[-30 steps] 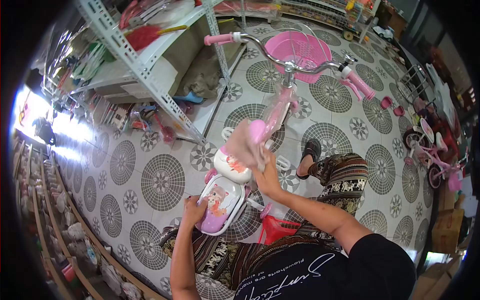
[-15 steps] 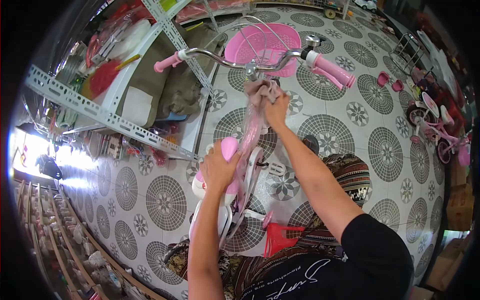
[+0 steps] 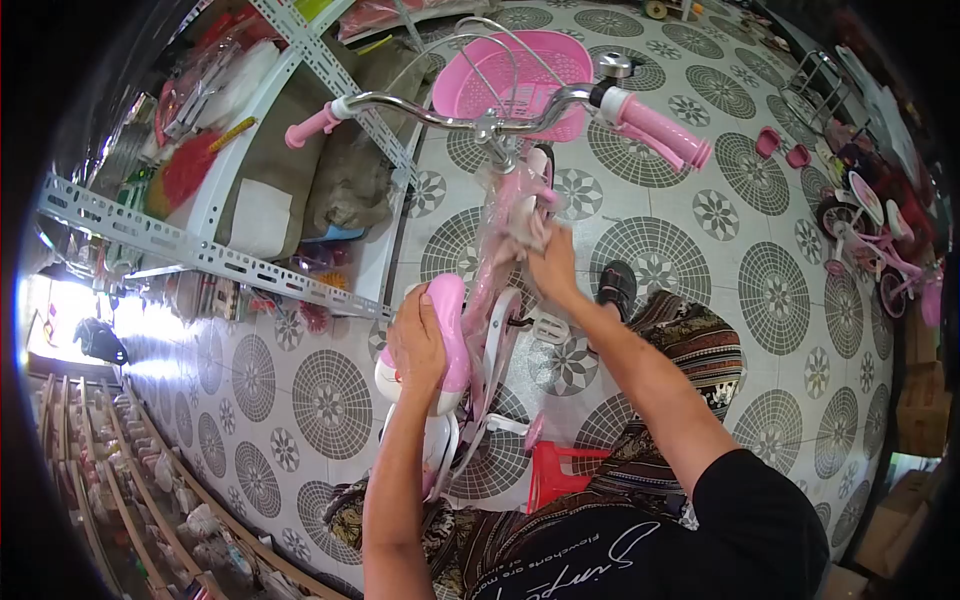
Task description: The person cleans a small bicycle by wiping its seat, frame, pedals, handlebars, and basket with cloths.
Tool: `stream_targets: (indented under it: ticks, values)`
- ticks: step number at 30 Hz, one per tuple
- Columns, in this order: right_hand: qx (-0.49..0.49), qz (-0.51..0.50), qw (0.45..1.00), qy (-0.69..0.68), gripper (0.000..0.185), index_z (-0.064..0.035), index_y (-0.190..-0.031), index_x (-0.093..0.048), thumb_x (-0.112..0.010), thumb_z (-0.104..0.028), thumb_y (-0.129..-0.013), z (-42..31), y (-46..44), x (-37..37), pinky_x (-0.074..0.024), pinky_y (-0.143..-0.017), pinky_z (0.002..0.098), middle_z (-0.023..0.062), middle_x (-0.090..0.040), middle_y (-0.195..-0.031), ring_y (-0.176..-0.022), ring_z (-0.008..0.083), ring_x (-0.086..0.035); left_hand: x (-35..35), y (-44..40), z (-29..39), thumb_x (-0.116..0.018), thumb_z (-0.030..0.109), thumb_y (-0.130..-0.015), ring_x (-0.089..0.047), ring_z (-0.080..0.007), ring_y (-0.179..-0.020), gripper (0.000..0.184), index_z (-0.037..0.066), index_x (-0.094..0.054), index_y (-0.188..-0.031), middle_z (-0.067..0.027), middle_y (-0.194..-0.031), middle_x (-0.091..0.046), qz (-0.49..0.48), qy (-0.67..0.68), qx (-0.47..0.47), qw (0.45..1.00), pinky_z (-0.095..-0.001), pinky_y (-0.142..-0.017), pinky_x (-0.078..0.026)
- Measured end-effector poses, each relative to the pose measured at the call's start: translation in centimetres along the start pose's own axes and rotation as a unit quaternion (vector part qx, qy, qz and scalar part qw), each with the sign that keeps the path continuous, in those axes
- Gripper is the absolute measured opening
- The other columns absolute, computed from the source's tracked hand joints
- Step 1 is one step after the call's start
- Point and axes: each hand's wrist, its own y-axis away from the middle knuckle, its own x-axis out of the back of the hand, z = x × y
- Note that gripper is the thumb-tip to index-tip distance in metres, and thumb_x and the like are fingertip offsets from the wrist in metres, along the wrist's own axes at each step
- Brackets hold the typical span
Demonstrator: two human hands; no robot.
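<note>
The right hand gripped a soft-looking cloth at the pink bicycle's probably slippery, plastic-wrapped frame, while the left hand, closure unclear, rested on the saddle, likely a firm handhold.

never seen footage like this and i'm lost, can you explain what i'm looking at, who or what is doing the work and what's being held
There is no machine here: the grip is a person's own two bare hands. The view comes from a camera worn on that person's head, looking forward and down. A pink-and-white bike stands on a patterned tile floor, with a pink basket in front of its handlebar. The left hand rests on the seat. The right hand holds a pinkish cloth at the bike's frame, which looks wrapped in clear plastic.
</note>
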Motion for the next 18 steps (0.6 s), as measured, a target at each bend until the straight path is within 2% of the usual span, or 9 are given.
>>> stream_targets:
  ticks: [2, 6, 8, 10, 12, 14, 15, 16, 18]
  values:
    - [0.213, 0.068, 0.973, 0.064, 0.057, -0.009, -0.131, -0.051, -0.062, -0.007, -0.075, -3.8, -2.9, 0.6, -0.0377, -0.098, 0.0477, 0.0186, -0.048, -0.125, -0.113, 0.0411, -0.045, 0.1, 0.2, 0.0, -0.048, 0.026, -0.098, -0.061, -0.0352, -0.091, 0.03, 0.003, -0.062, -0.11, -0.017, -0.098, -0.066, 0.027, 0.05, 0.006, 0.998, -0.044, -0.084, -0.045]
    - [0.256, -0.071, 0.94, 0.216, 0.055, -0.0178, -0.134, -0.052, -0.055, -0.006, -0.081, -3.8, -3.6, -2.4, -0.037, -0.1, 0.0481, 0.0146, -0.044, -0.133, -0.122, 0.0408, -0.04, 0.6, 0.6, 0.4, -0.053, 0.021, -0.095, -0.062, -0.0335, -0.088, 0.024, 0.003, -0.063, -0.105, -0.0156, -0.094, -0.065, 0.031, 0.084, 0.035, 0.995, -0.0414, -0.083, -0.046]
    - [0.335, -0.043, 0.903, 0.265, 0.045, -0.0153, -0.127, -0.057, -0.053, -0.012, -0.083, 0.2, 0.1, -4.6, -0.0368, -0.099, 0.051, 0.0145, -0.044, -0.135, -0.12, 0.04, -0.041, 0.6, 0.6, 0.8, -0.055, 0.021, -0.093, -0.062, -0.0334, -0.088, 0.023, 0.003, -0.063, -0.105, -0.0159, -0.094, -0.065, 0.03, 0.066, 0.02, 0.997, -0.0413, -0.082, -0.047]
    - [0.298, -0.114, 0.937, 0.144, 0.045, -0.0141, -0.126, -0.059, -0.055, -0.008, -0.081, 2.4, 5.3, -5.1, -0.0375, -0.099, 0.0505, 0.017, -0.04, -0.141, -0.125, 0.0418, -0.039, 0.6, 0.4, 1.2, -0.056, 0.021, -0.093, -0.062, -0.0337, -0.088, 0.024, 0.002, -0.063, -0.105, -0.0166, -0.096, -0.065, 0.026, 0.031, -0.007, 0.999, -0.0418, -0.082, -0.047]
    - [0.177, -0.232, 0.956, 0.019, 0.049, -0.0118, -0.124, -0.06, -0.056, -0.003, -0.076, 1.4, 8.3, -2.4, -0.0392, -0.098, 0.0482, 0.0204, -0.046, -0.135, -0.124, 0.041, -0.043, -0.1, -0.6, 0.8, -0.057, 0.021, -0.092, -0.061, -0.0339, -0.092, 0.025, 0.002, -0.062, -0.108, -0.0168, -0.099, -0.064, -0.011, 0.029, 0.033, 0.999, -0.0418, -0.083, -0.047]
    - [0.177, -0.496, 0.847, 0.074, 0.052, -0.0105, -0.122, -0.058, -0.056, 0.0, -0.072, 1.2, 6.2, -0.3, -0.0417, -0.096, 0.0467, 0.0215, -0.05, -0.128, -0.12, 0.0417, -0.047, -1.0, -1.8, 3.1, -0.059, 0.022, -0.09, -0.059, -0.0346, -0.102, 0.031, 0.001, -0.061, -0.113, -0.0169, -0.104, -0.063, -0.024, 0.041, 0.056, 0.997, -0.0426, -0.09, -0.044]
    - [0.173, -0.613, 0.765, 0.096, 0.053, -0.0099, -0.122, -0.057, -0.055, 0.001, -0.07, 0.9, 4.8, 0.9, -0.0429, -0.095, 0.046, 0.022, -0.052, -0.125, -0.118, 0.042, -0.049, -2.4, -2.7, 4.6, -0.06, 0.023, -0.089, -0.059, -0.0349, -0.104, 0.034, 0.001, -0.059, -0.115, -0.0176, -0.105, -0.063, -0.024, 0.042, 0.01, 0.999, -0.043, -0.092, -0.043]
    - [0.104, -0.648, 0.752, 0.055, 0.048, -0.005, -0.116, -0.056, -0.054, 0.001, -0.068, -0.7, 3.8, 3.4, -0.0431, -0.093, 0.0458, 0.0236, -0.057, -0.114, -0.11, 0.0421, -0.053, -3.9, -4.0, 6.0, -0.062, 0.024, -0.088, -0.058, -0.0353, -0.106, 0.038, 0.001, -0.057, -0.118, -0.0183, -0.107, -0.062, -0.021, 0.042, -0.038, 0.998, -0.0434, -0.094, -0.042]
    - [0.181, -0.565, 0.804, 0.038, 0.048, -0.0025, -0.117, -0.055, -0.054, 0.001, -0.069, -3.6, 1.9, 7.7, -0.0435, -0.093, 0.0459, 0.0243, -0.057, -0.112, -0.108, 0.0423, -0.054, -7.5, -6.3, 8.3, -0.065, 0.026, -0.085, -0.057, -0.0362, -0.108, 0.047, 0.001, -0.053, -0.123, -0.0194, -0.109, -0.061, 0.007, 0.05, -0.069, 0.996, -0.0441, -0.096, -0.04]
